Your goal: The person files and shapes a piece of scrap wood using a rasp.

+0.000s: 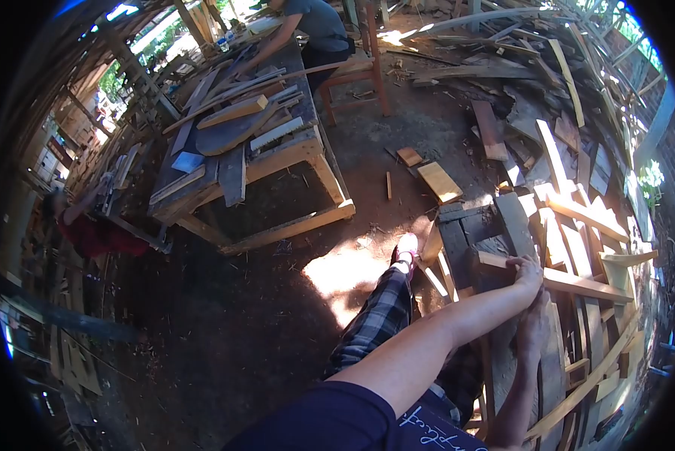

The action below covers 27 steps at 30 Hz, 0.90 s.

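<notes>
A squared wooden strip lies across the timber pile on my right, its near end over a dark wooden frame. My left hand is closed round the strip, with the arm stretched across my body. Just below it, partly behind the left wrist, my right hand grips the same strip from its near side; some of its fingers are hidden. Other cut lengths, such as a pale batten, lie loose beyond both hands.
A workbench bearing boards and a handsaw stands ahead left. One person bends over its far end; another person is at far left. A reddish chair stands behind the bench. Short blocks lie on the dirt floor.
</notes>
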Motion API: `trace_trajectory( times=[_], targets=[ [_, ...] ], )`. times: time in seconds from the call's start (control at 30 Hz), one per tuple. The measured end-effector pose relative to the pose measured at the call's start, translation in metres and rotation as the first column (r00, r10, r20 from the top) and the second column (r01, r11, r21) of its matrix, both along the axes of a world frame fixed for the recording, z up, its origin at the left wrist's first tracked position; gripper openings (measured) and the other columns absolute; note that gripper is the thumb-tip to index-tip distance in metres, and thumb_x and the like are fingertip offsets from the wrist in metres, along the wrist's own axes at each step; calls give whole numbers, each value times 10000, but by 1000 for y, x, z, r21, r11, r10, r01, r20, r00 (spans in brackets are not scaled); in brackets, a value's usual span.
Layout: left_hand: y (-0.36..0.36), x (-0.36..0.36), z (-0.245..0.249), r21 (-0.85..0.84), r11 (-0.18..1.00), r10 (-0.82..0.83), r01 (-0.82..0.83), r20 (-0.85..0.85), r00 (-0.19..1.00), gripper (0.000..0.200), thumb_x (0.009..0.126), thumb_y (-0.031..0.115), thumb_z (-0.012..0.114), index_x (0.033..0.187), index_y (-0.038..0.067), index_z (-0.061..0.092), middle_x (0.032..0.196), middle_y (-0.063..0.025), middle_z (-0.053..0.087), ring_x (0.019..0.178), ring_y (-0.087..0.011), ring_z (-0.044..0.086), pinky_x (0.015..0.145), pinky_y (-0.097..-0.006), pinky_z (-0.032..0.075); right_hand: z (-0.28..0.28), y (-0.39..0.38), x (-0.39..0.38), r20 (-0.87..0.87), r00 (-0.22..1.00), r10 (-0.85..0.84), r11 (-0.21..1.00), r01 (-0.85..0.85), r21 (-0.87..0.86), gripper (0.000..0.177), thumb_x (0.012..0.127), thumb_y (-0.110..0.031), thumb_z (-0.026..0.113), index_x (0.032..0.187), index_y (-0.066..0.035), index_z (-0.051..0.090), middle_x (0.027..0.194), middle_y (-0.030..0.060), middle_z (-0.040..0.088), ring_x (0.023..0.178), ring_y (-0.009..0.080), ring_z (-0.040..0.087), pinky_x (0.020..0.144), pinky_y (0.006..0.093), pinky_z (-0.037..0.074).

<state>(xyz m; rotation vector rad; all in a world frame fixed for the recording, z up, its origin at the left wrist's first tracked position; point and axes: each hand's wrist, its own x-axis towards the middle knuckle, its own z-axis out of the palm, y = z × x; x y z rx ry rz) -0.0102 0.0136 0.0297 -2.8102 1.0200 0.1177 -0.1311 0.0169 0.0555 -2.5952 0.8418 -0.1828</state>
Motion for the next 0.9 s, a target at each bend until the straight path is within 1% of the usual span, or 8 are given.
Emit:
trace_trajectory(
  times=[0.17,0.23,0.37,0.57,0.63,0.77,0.8,0.9],
  targets=[
    [-3,0,1,8,1000,21,-21,-15,1000,448,908,205,449,1269,-54,511,1097,-209,550,940,-419,573,627,-643,507,8,6,-9,-163,986,-41,999,36,-36,411,965,-304,414,1296,-66,358,907,274,624,808,473,597,647,562,422],
    [-2,-1,3,33,999,-16,19,-70,997,441,908,196,443,1266,-52,512,1123,-222,548,924,-422,580,633,-643,508,24,12,12,43,999,20,1000,-21,18,291,978,-310,404,1156,-81,423,890,263,630,815,480,597,651,568,417],
    [-5,-3,-6,-26,999,29,-30,-16,999,447,906,198,442,1273,-48,509,1141,-230,547,917,-426,582,638,-642,508,23,13,8,95,993,66,997,-70,39,308,984,-327,391,1168,-81,418,900,261,630,822,479,596,644,570,413],
    [-7,0,-7,1,1000,22,-22,5,1000,489,924,207,416,1351,-29,442,1221,-221,524,932,-416,572,637,-674,496,9,10,-11,-136,987,-88,996,84,-33,295,970,-302,421,1159,-76,425,913,248,632,836,461,604,667,556,420],
    [1,3,7,34,999,-24,28,-96,995,476,926,209,412,1334,-29,462,1220,-222,524,930,-422,570,628,-675,494,6,4,11,181,983,38,996,-53,77,348,942,-250,481,1239,-89,395,870,262,625,801,476,596,645,557,427],
    [6,4,7,17,999,-26,27,-80,996,461,927,205,413,1319,-28,481,1240,-194,511,930,-417,567,612,-673,495,-18,-11,1,-4,1000,-13,1000,13,-9,339,956,-289,459,1225,-94,388,746,268,616,715,481,595,592,553,426],
    [12,-1,5,-62,998,-27,29,47,999,352,893,176,470,1167,-28,556,1011,-180,564,914,-381,576,613,-616,517,-5,3,-9,-55,997,-60,997,56,-58,329,980,-330,404,1215,-99,393,748,269,625,714,477,602,605,570,427],
    [16,-3,16,-59,998,-31,31,-6,999,365,885,176,493,1175,-38,553,1046,-175,554,927,-396,576,624,-614,516,-3,4,-16,-125,987,-101,994,94,-63,297,980,-341,399,1160,-105,419,784,259,641,744,466,621,643,571,448]
  ],
)
